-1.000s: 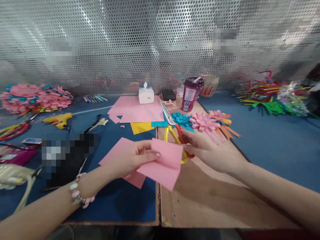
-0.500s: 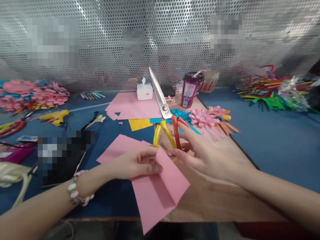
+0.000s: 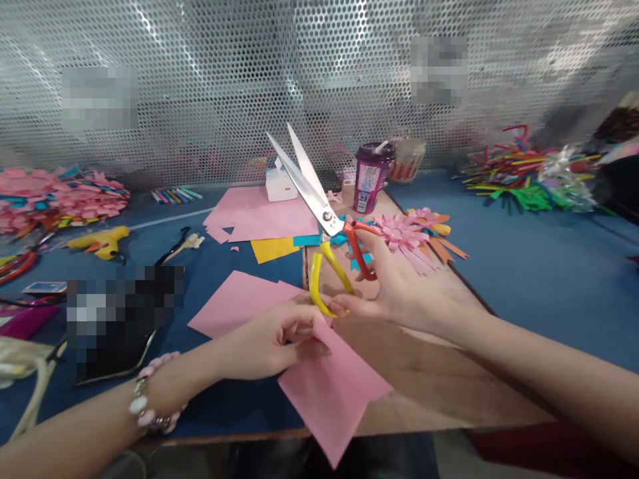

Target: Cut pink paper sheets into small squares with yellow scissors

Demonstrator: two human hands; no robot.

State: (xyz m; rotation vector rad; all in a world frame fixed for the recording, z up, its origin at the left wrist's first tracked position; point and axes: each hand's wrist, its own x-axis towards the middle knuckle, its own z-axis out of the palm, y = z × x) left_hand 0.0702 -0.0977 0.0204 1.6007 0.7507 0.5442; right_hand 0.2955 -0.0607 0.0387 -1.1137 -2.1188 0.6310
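The left hand [image 3: 282, 339] pinches the folded pink paper [image 3: 332, 392], which hangs below its fingers over the near edge of the surface [image 3: 414, 399]. Just right of that, the right hand [image 3: 389, 286] grips the scissors [image 3: 327, 219] by the handles, blades apart and pointing up and away; which fingers sit in the loops is hard to make out.

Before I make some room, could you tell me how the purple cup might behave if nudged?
The purple cup would probably tip if pushed near the top, being tall and narrower below. Its lid should slow a spill, but the straw pokes through, so it might leak. I cannot judge its weight, as any contents are hidden.
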